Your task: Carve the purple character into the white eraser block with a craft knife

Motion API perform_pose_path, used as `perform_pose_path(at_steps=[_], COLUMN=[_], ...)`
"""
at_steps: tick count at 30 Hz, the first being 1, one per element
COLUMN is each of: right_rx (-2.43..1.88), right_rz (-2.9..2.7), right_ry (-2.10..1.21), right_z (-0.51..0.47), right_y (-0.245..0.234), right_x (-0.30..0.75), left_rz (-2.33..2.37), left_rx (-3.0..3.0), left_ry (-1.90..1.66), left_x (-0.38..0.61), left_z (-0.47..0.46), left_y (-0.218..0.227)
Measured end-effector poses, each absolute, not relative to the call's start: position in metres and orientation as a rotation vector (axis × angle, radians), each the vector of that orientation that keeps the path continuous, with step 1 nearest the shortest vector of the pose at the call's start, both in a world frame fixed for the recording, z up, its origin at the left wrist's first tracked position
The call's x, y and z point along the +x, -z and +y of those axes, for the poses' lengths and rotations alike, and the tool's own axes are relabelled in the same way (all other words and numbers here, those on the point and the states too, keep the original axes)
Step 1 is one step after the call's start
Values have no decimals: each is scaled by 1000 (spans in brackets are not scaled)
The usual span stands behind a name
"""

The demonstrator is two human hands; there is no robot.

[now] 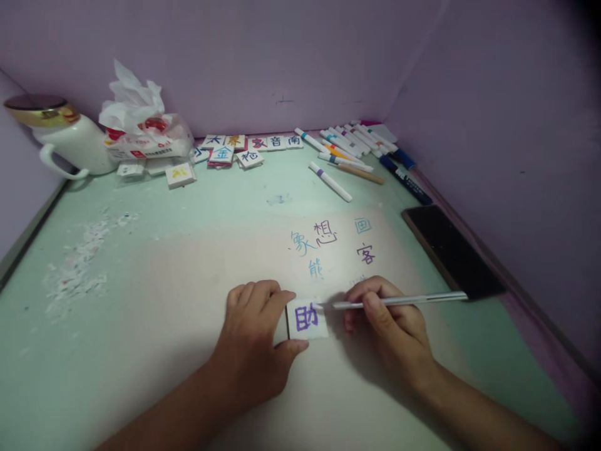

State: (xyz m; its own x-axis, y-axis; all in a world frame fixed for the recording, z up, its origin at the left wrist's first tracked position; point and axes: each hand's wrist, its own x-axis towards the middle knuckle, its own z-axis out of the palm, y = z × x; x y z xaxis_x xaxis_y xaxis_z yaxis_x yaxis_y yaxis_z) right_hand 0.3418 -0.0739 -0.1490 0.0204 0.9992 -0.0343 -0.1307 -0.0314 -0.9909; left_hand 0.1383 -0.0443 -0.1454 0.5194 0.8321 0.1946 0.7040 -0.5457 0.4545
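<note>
The left hand pinches the card by its left side on the worktop, a hold suited to steadying it. The right hand has its grip closed around a silver tool, pen-fashion, suiting fine control; whether its blurred tip touches the card is unclear.

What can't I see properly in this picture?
In the head view:
1. The silver tool: its tip is too blurred to tell if it touches the tile.
2. The faint writing: partly behind the right hand.
3. The dark blue marker: its print is too small.
4. The left arm: cut off by the bottom edge.
</note>
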Motion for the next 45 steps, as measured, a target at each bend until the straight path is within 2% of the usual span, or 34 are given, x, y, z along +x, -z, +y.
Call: perform_pose_path(at_steps=[18,25,45], right_rx=[-1249,-1247,-1276], right_rz=[-1284,-1303,-1720], right_ry=[-1115,-1202,-946], right_z=[-68,-67,-60], right_y=[148,152,144], right_x=[345,348,343], left_rz=[1219,1183,1117], left_rx=[2484,2510,2507], left_ry=[-527,-559,-608], left_x=[141,143,144], left_z=[-41,-39,-37], left_y=[141,143,142])
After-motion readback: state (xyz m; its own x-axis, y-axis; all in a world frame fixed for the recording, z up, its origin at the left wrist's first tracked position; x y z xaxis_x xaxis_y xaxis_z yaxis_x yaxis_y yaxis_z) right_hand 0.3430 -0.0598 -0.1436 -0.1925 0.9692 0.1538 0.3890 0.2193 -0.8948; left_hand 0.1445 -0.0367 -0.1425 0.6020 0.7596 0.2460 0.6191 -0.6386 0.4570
